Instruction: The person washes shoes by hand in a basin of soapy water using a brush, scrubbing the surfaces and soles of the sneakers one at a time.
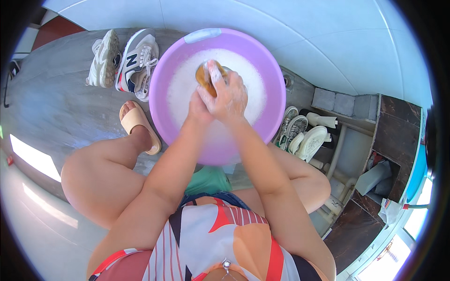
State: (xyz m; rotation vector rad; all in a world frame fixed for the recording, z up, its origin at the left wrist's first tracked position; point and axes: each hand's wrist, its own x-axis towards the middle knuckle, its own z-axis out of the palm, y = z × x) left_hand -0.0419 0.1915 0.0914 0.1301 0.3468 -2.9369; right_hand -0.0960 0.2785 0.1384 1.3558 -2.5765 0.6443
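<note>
Over the purple plastic basin (275, 105), my two hands are close together around a tan-brown object (203, 74) with a rounded end, which looks like a shoe with a brown sole. My right hand (230, 96) lies across it, fingers bent and covered in suds. Lower and to the left, my left hand (199, 108) grips its near end, partly covered by the right hand. Much of the object is hidden by my fingers. White foam (182, 79) covers the water below.
Left of the basin stand a white sneaker (105, 59) and a grey New Balance sneaker (137, 61). More shoes (297, 128) lie to the right, beside pipes (336, 152) and a dark stone-look ledge (397, 123). A tiled wall (316, 42) rises behind. A green stool (209, 180) is beneath me.
</note>
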